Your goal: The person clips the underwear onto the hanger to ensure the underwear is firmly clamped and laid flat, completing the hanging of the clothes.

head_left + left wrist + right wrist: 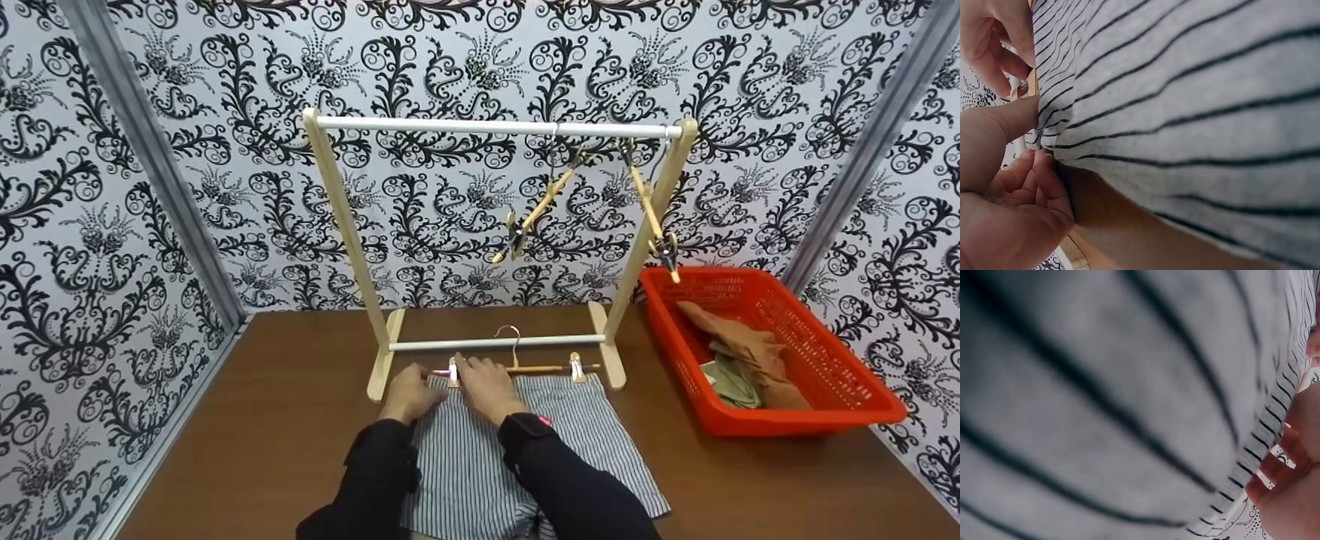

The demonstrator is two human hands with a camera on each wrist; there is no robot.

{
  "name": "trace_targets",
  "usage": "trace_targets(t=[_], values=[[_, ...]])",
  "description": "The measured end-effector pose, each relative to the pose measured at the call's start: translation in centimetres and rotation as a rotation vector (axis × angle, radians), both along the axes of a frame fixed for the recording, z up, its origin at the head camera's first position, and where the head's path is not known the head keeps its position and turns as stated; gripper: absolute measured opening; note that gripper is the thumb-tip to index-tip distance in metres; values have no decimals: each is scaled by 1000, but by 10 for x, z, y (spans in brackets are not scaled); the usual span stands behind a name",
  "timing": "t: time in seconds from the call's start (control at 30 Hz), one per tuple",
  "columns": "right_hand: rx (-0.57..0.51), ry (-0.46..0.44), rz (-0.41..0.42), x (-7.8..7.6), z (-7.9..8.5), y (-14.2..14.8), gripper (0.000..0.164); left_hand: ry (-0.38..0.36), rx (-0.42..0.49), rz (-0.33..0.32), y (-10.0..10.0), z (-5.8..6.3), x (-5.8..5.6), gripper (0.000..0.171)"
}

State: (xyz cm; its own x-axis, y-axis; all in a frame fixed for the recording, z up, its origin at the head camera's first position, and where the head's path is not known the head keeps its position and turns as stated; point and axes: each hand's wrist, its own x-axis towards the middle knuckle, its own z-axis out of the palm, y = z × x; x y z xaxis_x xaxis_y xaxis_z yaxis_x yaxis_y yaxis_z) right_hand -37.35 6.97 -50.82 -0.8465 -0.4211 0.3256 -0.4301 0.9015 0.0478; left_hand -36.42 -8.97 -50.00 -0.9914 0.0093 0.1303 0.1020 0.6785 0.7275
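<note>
Grey-and-black striped shorts [469, 457] lie flat on the table, waistband toward the rack. Along that waistband sits a wooden clip hanger [544, 369] with a metal hook; its right clip [576, 367] stands at the waistband's right part. My left hand [411, 394] pinches the waistband's left corner, thumb above and fingers curled under in the left wrist view. Beside it, my right hand [487, 386] grips the hanger at the left clip [453, 373], thumb against the clip. Striped cloth [1100, 410] fills most of the right wrist view, partly hiding the right fingers.
Behind the shorts stands a wooden rack with a white top rail [450, 125]. Two more clip hangers, one left [544, 202] and one right [645, 199], hang at its right end. A red basket [682, 360] at right holds brown cloth [750, 349] and green cloth [731, 379].
</note>
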Motion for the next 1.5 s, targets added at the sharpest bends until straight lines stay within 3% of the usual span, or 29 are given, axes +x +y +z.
trace_targets(t=[0.23, 0.4, 0.57, 0.7, 0.8, 0.93, 1.1, 1.23, 1.37, 1.5], values=[[-58, -41, 27, -7, -4, -1, 54, 3, 40, -15, -4, -4, 2, 38], [-188, -128, 74, -12, -2, 2, 60, 2, 37, -29, -5, -8, 1, 25], [-337, -150, 158, -13, 1, 6, 54, 38, 78, -54, -4, -9, 0, 18], [-441, -186, 212, -13, 6, 7, 47, 59, 107, -52, -4, -10, -1, 25], [-516, -243, 211, -14, 10, 8, 45, 52, 144, -50, -5, -12, -3, 35], [-603, -331, 190, -17, 15, 7, 46, 45, 185, -64, -5, -12, -4, 33], [-608, -363, 212, -19, 16, 5, 46, 57, 158, -61, -4, -12, -1, 25], [-623, -365, 274, -21, 14, 4, 29, 57, 169, -71, -4, -13, 0, 26], [-650, -399, 314, -25, 17, 8, 28, 96, 177, -127, -6, -13, 2, 24], [-595, -453, 334, -27, 25, 17, 33, 104, 176, -179, -8, -11, 2, 18]])
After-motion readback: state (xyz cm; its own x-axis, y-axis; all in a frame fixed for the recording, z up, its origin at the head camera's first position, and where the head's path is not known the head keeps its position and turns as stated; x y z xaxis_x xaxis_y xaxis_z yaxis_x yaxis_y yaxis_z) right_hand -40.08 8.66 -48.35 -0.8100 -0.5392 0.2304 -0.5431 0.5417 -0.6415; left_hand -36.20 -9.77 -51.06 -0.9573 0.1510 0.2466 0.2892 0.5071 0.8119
